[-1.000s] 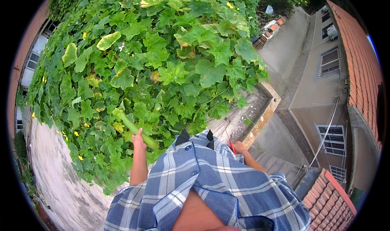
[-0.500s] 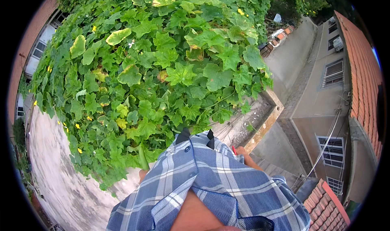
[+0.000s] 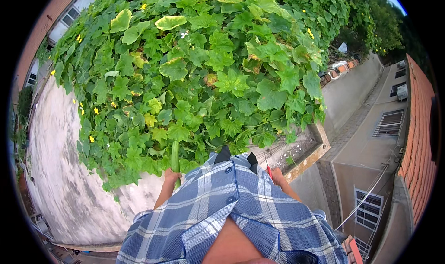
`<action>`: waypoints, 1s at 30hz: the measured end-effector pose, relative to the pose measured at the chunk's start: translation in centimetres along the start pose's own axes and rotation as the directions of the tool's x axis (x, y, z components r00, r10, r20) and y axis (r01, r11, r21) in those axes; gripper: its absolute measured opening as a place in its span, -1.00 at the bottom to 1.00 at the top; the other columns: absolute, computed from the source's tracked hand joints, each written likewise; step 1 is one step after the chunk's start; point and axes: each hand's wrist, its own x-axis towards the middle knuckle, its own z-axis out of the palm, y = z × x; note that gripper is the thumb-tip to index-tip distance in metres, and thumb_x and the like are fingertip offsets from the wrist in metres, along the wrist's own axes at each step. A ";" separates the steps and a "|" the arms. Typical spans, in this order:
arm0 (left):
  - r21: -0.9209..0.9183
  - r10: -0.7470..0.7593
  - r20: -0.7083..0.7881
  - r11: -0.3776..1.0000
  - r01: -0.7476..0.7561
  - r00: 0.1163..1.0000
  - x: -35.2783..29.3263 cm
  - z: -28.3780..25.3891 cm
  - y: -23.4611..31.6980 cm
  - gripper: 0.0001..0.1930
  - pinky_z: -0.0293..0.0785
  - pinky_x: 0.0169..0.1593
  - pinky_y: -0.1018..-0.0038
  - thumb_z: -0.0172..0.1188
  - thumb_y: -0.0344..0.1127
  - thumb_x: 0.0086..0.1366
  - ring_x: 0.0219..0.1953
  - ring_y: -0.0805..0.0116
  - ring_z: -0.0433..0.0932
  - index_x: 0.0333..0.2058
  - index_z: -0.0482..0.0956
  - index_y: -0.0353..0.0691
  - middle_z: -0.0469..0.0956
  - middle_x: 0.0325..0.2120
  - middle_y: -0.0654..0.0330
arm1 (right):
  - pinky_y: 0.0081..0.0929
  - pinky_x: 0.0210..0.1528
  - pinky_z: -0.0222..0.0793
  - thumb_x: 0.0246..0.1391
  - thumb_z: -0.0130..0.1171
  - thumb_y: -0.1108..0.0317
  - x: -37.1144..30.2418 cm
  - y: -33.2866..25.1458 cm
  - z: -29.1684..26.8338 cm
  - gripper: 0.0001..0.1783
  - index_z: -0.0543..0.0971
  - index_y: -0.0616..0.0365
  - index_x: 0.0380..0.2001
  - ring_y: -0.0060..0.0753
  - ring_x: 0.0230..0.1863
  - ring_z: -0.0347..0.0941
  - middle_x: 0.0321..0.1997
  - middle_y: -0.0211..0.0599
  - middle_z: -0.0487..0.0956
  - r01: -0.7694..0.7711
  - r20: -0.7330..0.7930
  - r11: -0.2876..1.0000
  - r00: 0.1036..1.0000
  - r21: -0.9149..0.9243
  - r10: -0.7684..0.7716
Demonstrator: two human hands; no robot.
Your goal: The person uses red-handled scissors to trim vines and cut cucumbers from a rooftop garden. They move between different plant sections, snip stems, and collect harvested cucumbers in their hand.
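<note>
My left hand (image 3: 171,177) is closed around the lower part of a long green luffa gourd (image 3: 175,156), held upright at the left of my plaid shirt. The gourd's upper end stands against the leaves of a dense climbing vine (image 3: 222,83) with yellow flowers. On the other side, my right hand (image 3: 276,176) is closed on a slim red-handled tool (image 3: 269,171), close to the shirt's edge. Its thin tip points away from me, and its exact kind is too small to make out. Part of the right hand's fingers is hidden.
A raised concrete edge (image 3: 308,161) forms a corner to the right of the vine, beside a drop to a lower lane. A pale stained concrete surface (image 3: 55,148) spreads at the left. Buildings with tiled roofs (image 3: 419,138) and hanging cables (image 3: 368,199) stand at the right.
The view has shifted, so the vine sits farther right. My left hand and the gourd, partly behind the shirt before, now show more fully. The right hand still holds the red-handled tool.
</note>
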 end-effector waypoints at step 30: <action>0.020 -0.069 -0.076 0.997 0.070 0.995 -5.5 1.9 -7.7 -0.66 0.58 -0.38 0.23 0.42 -0.56 -0.14 -0.44 0.18 0.64 -0.32 0.55 -0.35 0.61 -0.47 0.08 | -0.32 -0.66 0.31 -0.10 0.50 0.15 5.3 -3.6 0.4 -0.61 0.56 0.19 -0.69 -0.38 -0.73 0.40 -0.68 -0.28 0.51 -0.142 0.131 0.986 0.983 0.085 0.130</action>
